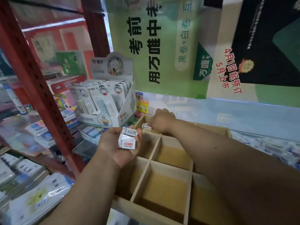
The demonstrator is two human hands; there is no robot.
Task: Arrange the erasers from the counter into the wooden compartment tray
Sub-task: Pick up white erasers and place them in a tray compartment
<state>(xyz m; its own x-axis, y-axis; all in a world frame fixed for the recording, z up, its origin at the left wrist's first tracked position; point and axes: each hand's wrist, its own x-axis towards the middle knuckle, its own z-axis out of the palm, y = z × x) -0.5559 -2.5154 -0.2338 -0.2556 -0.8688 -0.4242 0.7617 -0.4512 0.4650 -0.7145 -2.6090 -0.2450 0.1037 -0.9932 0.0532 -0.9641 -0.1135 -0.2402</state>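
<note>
Stationery shelves are crowding the left. Right hand (161, 120) is pinching one eraser (146, 126) over the tray's (155, 149) far-left compartment; left hand (121, 143) is cupping several erasers (127, 139). Most compartments are sitting unfilled.

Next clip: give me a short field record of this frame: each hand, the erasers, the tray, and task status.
left hand: left hand palm up, holds a stack of wrapped erasers
right hand: right hand pinches a single eraser over the tray's far-left compartment
tray: wooden compartment tray; the near and middle compartments in view hold nothing
backdrop: display box of carded items beyond the tray to the left
status: placing under way, stack not yet placed
</note>
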